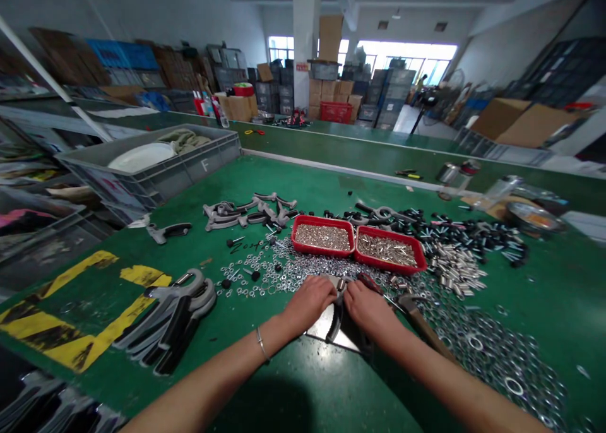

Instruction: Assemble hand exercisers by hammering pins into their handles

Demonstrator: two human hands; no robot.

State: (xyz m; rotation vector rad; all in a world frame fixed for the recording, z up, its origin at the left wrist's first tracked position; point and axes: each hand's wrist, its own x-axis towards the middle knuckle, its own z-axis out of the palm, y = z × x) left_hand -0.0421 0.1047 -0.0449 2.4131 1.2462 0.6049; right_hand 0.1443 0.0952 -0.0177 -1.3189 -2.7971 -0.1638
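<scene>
My left hand [307, 302] and my right hand [368, 307] sit close together near the front of the green table [293, 382], both curled around a grey and black hand-grip piece [337, 316] that rests over a small metal plate [326, 332]. The fingers of both hands are closed on its top end. Loose washers [265, 270] lie scattered just beyond my hands. Two red trays [323, 237] [391, 249] of small metal parts stand behind them.
A stack of finished hand grips [173, 319] lies at the left. Grey handle parts [250, 212] lie farther back. Black caps and metal sleeves [454, 243] are piled at the right, washers [497, 351] spread near the right edge. A grey crate [156, 168] stands back left.
</scene>
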